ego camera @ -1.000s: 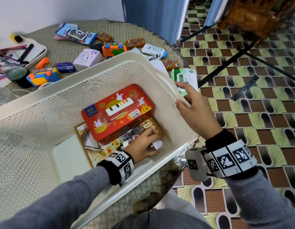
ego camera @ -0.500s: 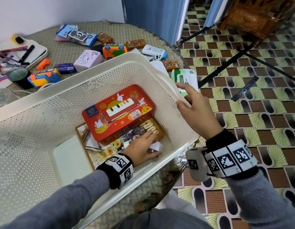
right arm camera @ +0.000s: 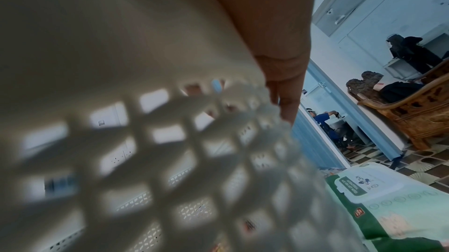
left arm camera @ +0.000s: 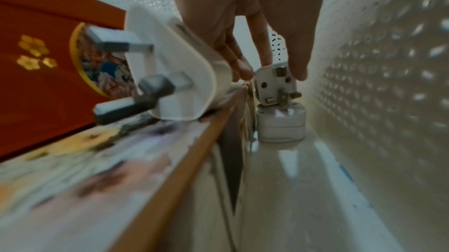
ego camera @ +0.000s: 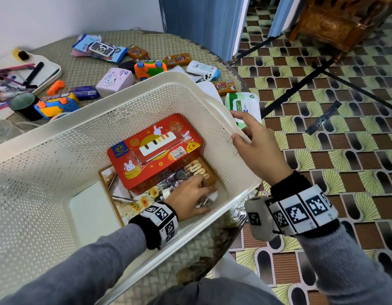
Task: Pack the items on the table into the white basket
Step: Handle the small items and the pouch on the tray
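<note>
The white basket [ego camera: 124, 100] fills the table's near side and holds a red tin [ego camera: 155, 148] lying on a flowered puzzle box [ego camera: 142, 201]. My left hand [ego camera: 207, 194] is down in the basket's near right corner. In the left wrist view its fingers and thumb pinch a white plug [left arm camera: 275, 85], which stands on another white plug [left arm camera: 280, 125]. A third plug [left arm camera: 175, 75] lies on the puzzle box beside the palm. My right hand [ego camera: 234, 124] grips the basket's right rim, thumb inside and fingers outside. A pack of wet wipes [ego camera: 243, 106] lies just beyond it.
Behind the basket lie an orange toy camera [ego camera: 150, 69], a pink tissue box [ego camera: 114, 81], a white tube [ego camera: 202, 69], orange snack packs [ego camera: 226, 86] and a blue-yellow toy [ego camera: 56, 105]. A white tray of pens [ego camera: 43, 73] sits far left. The table's edge curves close on the right.
My left hand's fingers have drawn in a little over the plugs in the basket's corner. The right hand has stayed on the rim.
</note>
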`<state>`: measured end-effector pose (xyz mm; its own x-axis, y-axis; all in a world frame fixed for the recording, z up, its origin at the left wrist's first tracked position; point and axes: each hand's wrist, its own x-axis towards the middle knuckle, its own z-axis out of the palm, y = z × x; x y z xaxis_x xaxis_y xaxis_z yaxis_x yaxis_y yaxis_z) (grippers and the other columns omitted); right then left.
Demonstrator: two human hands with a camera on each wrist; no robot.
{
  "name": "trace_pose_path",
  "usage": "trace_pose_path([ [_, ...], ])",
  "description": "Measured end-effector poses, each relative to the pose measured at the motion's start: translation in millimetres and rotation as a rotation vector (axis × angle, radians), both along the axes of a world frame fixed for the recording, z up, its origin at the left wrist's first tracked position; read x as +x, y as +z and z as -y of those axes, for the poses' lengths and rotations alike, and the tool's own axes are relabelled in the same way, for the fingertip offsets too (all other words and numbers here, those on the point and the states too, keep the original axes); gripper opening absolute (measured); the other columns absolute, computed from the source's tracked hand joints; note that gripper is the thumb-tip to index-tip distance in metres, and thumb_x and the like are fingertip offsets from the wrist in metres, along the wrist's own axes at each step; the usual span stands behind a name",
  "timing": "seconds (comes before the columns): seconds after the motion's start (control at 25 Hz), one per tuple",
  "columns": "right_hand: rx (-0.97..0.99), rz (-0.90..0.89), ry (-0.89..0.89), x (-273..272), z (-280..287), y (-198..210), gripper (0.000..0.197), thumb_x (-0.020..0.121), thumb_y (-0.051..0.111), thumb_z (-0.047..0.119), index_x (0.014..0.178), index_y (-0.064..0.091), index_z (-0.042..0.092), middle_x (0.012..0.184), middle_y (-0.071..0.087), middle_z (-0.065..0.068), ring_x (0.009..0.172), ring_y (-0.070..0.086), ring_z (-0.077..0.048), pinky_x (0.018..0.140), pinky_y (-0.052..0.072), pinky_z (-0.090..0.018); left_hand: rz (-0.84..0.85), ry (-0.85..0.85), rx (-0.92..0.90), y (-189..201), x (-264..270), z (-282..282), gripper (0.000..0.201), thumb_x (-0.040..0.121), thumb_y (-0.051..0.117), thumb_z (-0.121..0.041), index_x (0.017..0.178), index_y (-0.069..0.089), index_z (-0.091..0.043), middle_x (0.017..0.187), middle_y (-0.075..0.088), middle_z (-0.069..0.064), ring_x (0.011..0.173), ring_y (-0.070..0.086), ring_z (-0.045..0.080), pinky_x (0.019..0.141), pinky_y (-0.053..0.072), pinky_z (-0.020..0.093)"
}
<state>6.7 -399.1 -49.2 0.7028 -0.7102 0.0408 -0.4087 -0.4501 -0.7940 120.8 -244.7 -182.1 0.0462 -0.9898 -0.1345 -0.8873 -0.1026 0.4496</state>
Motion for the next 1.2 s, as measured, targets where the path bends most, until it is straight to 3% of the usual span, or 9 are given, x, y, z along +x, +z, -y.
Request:
trace_pose_path([
  [0.2, -0.003, -0.001, -0.004, -1.8, 0.7, 1.6, 0.046, 0.092, 0.052, 0.009, 0.133, 0.049, 0.029, 0.063, 0.049, 0.008, 0.055, 0.046, -0.008, 0.055, 0.038, -0.026, 0.064, -0.064, 0.012, -2.4, 1.4, -7.3, 0.053, 0.081, 0.071, -0.014, 0.129, 0.05, -0.009, 0.125, 0.045, 0.01, 0.113, 0.044, 0.023, 0.09, 0.042, 0.032],
  [0.36, -0.02, -0.007, -0.011, -1.1, 0.7, 0.7, 0.046, 0.091, 0.052, 0.01, 0.133, 0.05, 0.029, 0.062, 0.049, 0.005, 0.052, 0.044, -0.008, 0.052, 0.035, -0.022, 0.04, -0.081, -0.033, -0.7, 0.5, -1.0, 0.058, 0.078, 0.074, -0.021, 0.13, 0.054, -0.007, 0.126, 0.052, 0.014, 0.114, 0.05, 0.029, 0.095, 0.042, 0.038],
  [0.56, -0.024, -0.008, -0.003, -1.7, 0.7, 1.4, 0.046, 0.091, 0.051, 0.01, 0.133, 0.049, 0.03, 0.067, 0.053, 0.001, 0.056, 0.047, -0.011, 0.056, 0.037, -0.029, 0.046, -0.145, -0.094, -0.9, -4.3, 24.5, 0.057, 0.059, 0.084, -0.006, 0.113, 0.063, -0.002, 0.108, 0.066, 0.015, 0.093, 0.065, 0.032, 0.08, 0.054, 0.042],
  [0.68, -0.014, 0.005, 0.003, -2.1, 1.1, 0.6, 0.046, 0.091, 0.052, 0.01, 0.132, 0.049, 0.03, 0.067, 0.052, 0.01, 0.055, 0.048, -0.005, 0.053, 0.036, -0.022, 0.017, -0.141, -0.067, 0.1, -5.0, 31.2, 0.052, 0.068, 0.076, 0.0, 0.117, 0.06, 0.002, 0.118, 0.061, 0.021, 0.106, 0.06, 0.036, 0.087, 0.053, 0.044],
  [0.76, -0.007, 0.006, 0.008, -1.8, 1.2, 0.5, 0.047, 0.091, 0.052, 0.01, 0.133, 0.049, 0.029, 0.07, 0.053, 0.011, 0.057, 0.048, -0.006, 0.056, 0.039, -0.025, -0.013, -0.114, -0.028, -3.7, -3.7, 30.3, 0.051, 0.078, 0.067, -0.001, 0.128, 0.054, -0.001, 0.134, 0.051, 0.019, 0.123, 0.048, 0.033, 0.102, 0.043, 0.04],
  [0.84, 0.001, 0.01, 0.009, -1.6, 1.7, 0.6, 0.047, 0.091, 0.051, 0.01, 0.134, 0.049, 0.03, 0.073, 0.054, 0.009, 0.06, 0.05, -0.011, 0.06, 0.042, -0.029, -0.037, -0.078, 0.003, -6.6, -3.7, 30.6, 0.054, 0.082, 0.063, -0.002, 0.133, 0.049, -0.004, 0.141, 0.044, 0.015, 0.131, 0.04, 0.029, 0.109, 0.031, 0.033],
  [0.92, 0.009, 0.011, 0.008, -1.3, 1.2, 0.9, 0.046, 0.091, 0.051, 0.01, 0.133, 0.049, 0.03, 0.073, 0.055, 0.004, 0.062, 0.051, -0.016, 0.061, 0.044, -0.032, -0.05, -0.068, 0.02, -4.3, -4.0, 31.6, 0.058, 0.079, 0.067, -0.004, 0.134, 0.048, -0.007, 0.141, 0.044, 0.012, 0.131, 0.039, 0.026, 0.109, 0.029, 0.031],
  [1.04, 0.012, 0.016, 0.01, -2.1, 0.7, 1.6, 0.046, 0.092, 0.051, 0.01, 0.133, 0.049, 0.03, 0.073, 0.057, -0.001, 0.063, 0.052, -0.02, 0.062, 0.044, -0.032, -0.055, -0.062, 0.021, 8.0, -0.2, 26.6, 0.067, 0.071, 0.078, -0.021, 0.131, 0.051, -0.011, 0.134, 0.052, 0.008, 0.125, 0.045, 0.023, 0.105, 0.036, 0.038],
  [1.2, 0.046, 0.02, 0.01, -3.4, 1.7, 1.2, 0.047, 0.092, 0.051, 0.01, 0.133, 0.049, 0.034, 0.082, 0.063, -0.013, 0.071, 0.058, -0.028, 0.064, 0.048, -0.035, -0.148, 0.077, 0.027, 39.3, 19.5, 6.4, 0.071, 0.066, 0.083, -0.038, 0.128, 0.054, -0.017, 0.128, 0.056, -0.001, 0.119, 0.046, 0.014, 0.102, 0.034, 0.027],
])
